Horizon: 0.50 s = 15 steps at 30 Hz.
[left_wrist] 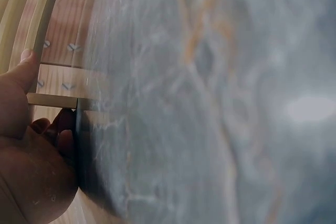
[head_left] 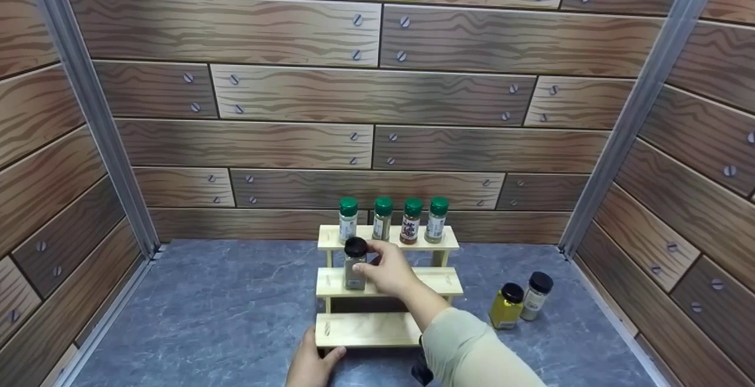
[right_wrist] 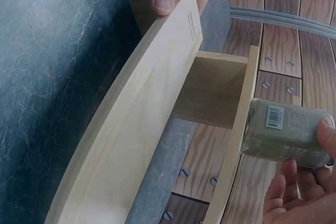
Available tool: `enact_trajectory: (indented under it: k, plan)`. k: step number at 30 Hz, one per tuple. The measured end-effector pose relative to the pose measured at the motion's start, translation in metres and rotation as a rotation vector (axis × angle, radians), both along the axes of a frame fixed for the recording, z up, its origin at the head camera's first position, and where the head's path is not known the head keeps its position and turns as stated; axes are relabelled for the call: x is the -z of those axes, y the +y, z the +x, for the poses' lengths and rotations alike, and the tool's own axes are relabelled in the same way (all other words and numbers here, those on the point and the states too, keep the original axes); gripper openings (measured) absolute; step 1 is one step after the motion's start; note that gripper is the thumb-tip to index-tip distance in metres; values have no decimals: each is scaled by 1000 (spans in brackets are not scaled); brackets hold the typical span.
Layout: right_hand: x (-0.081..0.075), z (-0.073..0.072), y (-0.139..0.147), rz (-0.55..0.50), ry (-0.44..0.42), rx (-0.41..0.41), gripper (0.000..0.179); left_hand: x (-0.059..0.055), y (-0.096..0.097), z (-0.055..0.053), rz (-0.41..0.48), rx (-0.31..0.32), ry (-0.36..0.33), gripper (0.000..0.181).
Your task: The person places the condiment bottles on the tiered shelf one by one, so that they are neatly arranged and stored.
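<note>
Black-capped jar (head_left: 354, 279) in the right hand (head_left: 388, 270), in a pinch; wooden rack (head_left: 374, 329) in the left hand (head_left: 309, 364), fingers curled.

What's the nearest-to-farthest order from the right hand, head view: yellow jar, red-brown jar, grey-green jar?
1. Grey-green jar: held by right hand.
2. Red-brown jar: on top shelf, behind.
3. Yellow jar: on tabletop, off right.
</note>
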State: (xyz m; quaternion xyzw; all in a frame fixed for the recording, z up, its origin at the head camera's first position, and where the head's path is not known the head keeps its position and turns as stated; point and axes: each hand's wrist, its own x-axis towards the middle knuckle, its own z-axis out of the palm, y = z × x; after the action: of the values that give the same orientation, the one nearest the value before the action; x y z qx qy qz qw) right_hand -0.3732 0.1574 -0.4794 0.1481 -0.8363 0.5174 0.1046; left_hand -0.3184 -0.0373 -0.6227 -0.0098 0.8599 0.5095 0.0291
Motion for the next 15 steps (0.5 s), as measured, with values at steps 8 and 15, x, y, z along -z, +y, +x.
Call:
enact_trajectory:
  k: [8, 15]
  plan:
    - [-2, 1, -5, 13, -16, -1, 39, 0, -1, -1, -9, 3, 0, 84]
    - [1, 8, 1, 30, -9, 33, 64, 1, 2, 2, 6, 2, 26, 82]
